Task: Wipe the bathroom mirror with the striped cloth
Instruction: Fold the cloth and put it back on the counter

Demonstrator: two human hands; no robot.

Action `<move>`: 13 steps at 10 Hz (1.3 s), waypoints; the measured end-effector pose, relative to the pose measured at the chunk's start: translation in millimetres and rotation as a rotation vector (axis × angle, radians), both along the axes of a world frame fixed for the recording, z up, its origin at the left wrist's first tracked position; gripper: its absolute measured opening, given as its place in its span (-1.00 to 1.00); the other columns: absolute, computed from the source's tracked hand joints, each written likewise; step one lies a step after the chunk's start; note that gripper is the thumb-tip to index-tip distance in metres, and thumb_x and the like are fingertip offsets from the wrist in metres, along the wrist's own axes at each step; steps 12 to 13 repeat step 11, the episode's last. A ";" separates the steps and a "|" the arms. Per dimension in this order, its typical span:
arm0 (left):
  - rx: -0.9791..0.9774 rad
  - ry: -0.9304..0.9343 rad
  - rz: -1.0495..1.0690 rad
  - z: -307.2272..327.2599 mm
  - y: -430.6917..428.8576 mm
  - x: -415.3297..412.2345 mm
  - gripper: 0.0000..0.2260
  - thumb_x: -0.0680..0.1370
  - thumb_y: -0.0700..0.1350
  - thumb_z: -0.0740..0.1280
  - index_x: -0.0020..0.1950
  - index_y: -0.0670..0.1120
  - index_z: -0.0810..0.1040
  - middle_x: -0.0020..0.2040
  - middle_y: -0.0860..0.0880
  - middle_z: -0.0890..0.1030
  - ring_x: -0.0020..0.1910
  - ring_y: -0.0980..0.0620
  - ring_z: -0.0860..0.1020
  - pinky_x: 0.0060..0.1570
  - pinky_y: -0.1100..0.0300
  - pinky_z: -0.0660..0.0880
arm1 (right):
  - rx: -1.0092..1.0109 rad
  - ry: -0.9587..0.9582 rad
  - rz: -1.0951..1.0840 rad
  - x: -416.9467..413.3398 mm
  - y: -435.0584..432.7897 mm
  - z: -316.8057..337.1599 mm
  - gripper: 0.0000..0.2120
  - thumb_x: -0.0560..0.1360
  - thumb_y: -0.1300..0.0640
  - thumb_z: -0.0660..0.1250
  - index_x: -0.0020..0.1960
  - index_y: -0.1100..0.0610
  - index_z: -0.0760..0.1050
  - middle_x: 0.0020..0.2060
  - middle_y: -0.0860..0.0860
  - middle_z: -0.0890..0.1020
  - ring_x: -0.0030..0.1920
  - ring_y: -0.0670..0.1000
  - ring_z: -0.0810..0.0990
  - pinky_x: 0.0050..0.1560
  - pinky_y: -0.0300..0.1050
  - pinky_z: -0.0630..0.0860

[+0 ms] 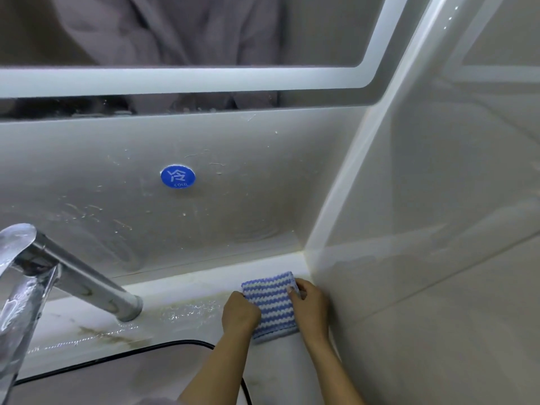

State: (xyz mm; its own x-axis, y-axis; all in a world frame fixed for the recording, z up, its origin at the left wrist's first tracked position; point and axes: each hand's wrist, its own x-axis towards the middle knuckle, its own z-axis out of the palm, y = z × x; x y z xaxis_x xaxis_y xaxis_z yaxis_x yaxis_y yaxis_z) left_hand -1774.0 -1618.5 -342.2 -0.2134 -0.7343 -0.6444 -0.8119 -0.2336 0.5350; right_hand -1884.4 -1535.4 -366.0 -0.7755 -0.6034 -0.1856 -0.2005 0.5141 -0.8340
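The striped cloth [271,302], folded into a blue-and-white square, lies on the wet counter in the corner by the right wall. My left hand [239,314] grips its left edge, fingers curled over the fabric. At the cloth's right edge my right hand [311,305] pinches the far corner with thumb and fingers. The bathroom mirror [181,33] hangs above, with a lit white band along its bottom and right side; its glass looks hazy and reflects a person's grey clothing.
A chrome tap [73,276] rises from the counter at the left. The dark-rimmed sink [122,372] sits below it. The wall under the mirror carries a round blue "cold" sticker [177,176] and dried splash marks. A tiled side wall [438,229] closes the right.
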 end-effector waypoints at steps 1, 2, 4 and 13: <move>-0.023 -0.016 -0.021 2.6 3.5 -0.5 -0.69 0.50 -0.29 0.21 0.24 -0.24 0.31 0.18 -0.21 0.48 -0.03 -0.10 0.47 -0.06 0.09 0.45 | 0.022 0.137 0.025 0.7 6.0 -1.2 -0.78 0.53 0.18 0.31 0.16 0.12 0.56 0.05 0.04 0.66 -0.01 -0.03 0.60 0.02 -0.17 0.54; -0.135 -0.119 -0.110 8.5 13.0 -2.8 -0.52 0.51 -0.23 0.22 0.38 -0.25 0.15 0.37 -0.24 0.29 0.32 -0.19 0.34 0.28 0.02 0.36 | 0.087 0.232 0.142 3.2 13.6 -2.8 -0.58 0.58 0.16 0.22 0.43 0.17 0.34 0.40 0.02 0.41 0.37 0.00 0.38 0.37 -0.20 0.29; -0.115 -0.358 -0.660 -3.2 42.1 -5.8 -0.29 0.61 0.07 0.01 0.42 -0.24 -0.44 0.48 -0.17 -0.43 0.47 -0.14 -0.38 0.46 -0.11 -0.24 | 0.324 0.448 0.530 15.2 28.0 -19.4 -0.42 0.65 0.02 -0.10 0.44 0.07 -0.45 0.42 -0.10 -0.42 0.46 -0.10 -0.44 0.40 -0.27 -0.45; -0.465 -0.305 -0.773 56.6 37.4 5.4 -0.39 0.64 0.08 -0.07 0.50 -0.25 -0.25 0.54 -0.18 -0.22 0.52 -0.15 -0.22 0.49 -0.02 -0.23 | 0.412 0.455 0.495 18.6 29.1 27.0 -0.45 0.66 0.04 -0.10 0.53 0.16 -0.28 0.53 0.05 -0.24 0.52 -0.01 -0.29 0.30 -0.33 -0.50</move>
